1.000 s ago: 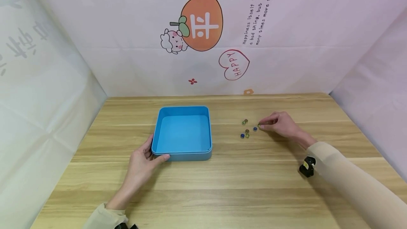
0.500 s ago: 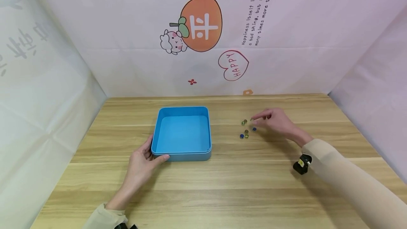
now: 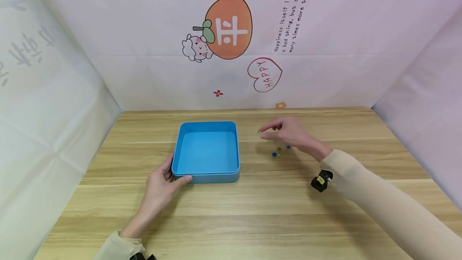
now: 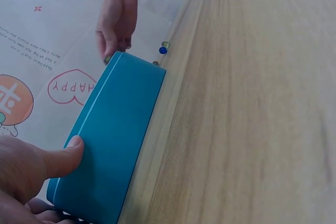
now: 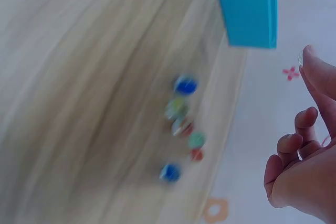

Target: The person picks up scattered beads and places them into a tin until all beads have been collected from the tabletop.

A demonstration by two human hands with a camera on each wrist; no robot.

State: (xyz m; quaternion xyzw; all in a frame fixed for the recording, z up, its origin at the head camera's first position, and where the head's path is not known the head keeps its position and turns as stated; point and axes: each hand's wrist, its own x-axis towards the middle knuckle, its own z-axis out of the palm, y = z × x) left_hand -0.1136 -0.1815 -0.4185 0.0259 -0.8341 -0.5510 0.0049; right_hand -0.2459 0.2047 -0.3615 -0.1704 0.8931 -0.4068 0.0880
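An open-topped blue box (image 3: 209, 153) sits on the wooden table with nothing inside. My left hand (image 3: 159, 189) grips its near left corner, the thumb on the front wall and the fingers along the left side. To the right of the box, my right hand (image 3: 291, 132) pinches a small glass marble (image 3: 259, 132) between thumb and index finger, above the table. Below that hand lie several loose marbles, among them a blue marble (image 3: 274, 154) and another blue marble (image 3: 288, 147). In the right wrist view a green marble (image 5: 196, 140) and a red-orange marble (image 5: 197, 154) lie side by side.
The wood-grain table (image 3: 216, 220) is bounded at the back by a printed white cloth (image 3: 151, 79), with more white cloth at both sides. A black wrist camera (image 3: 321, 180) hangs under the right sleeve.
My right hand has lifted its marble off the table and carried it left, past the loose marbles toward the box. My left hand and the box have stayed put.
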